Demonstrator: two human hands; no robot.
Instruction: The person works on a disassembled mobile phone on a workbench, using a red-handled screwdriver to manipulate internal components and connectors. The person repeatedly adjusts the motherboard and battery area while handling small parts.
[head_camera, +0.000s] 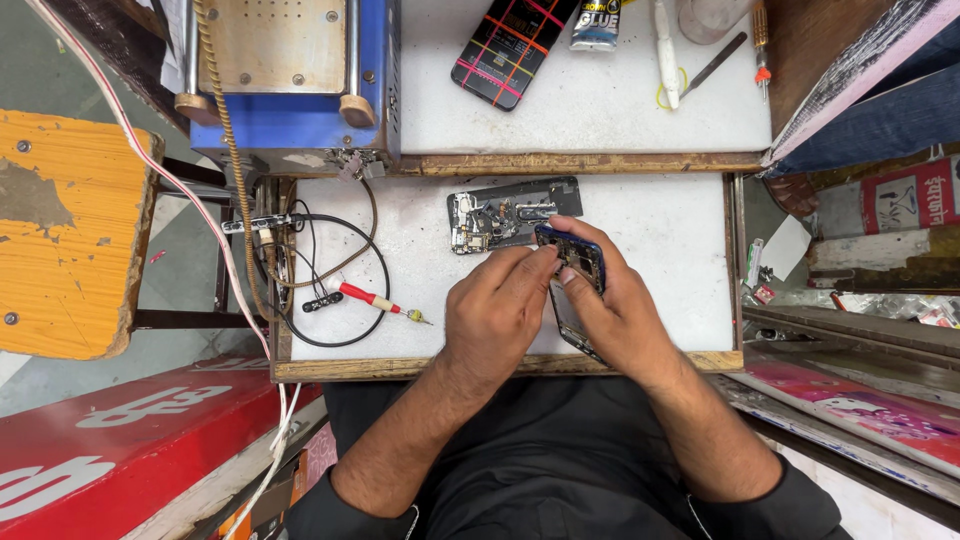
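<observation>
My right hand (622, 310) holds an opened blue phone body (574, 258) tilted on edge above the white work tray (680, 230). My left hand (495, 305) has its fingertips pinched at the phone's upper inside, touching it; what lies between the fingers is hidden. Just beyond both hands a dismantled phone back frame (510, 214) with exposed parts lies flat on the tray.
A red-handled screwdriver (378, 300) and looped black cable (335, 290) lie left on the tray. Above stand a blue machine (290, 70), a black phone with coloured lines (510, 45), a glue tube (597, 25) and hand tools (715, 62). A yellow stool (70, 230) is at left.
</observation>
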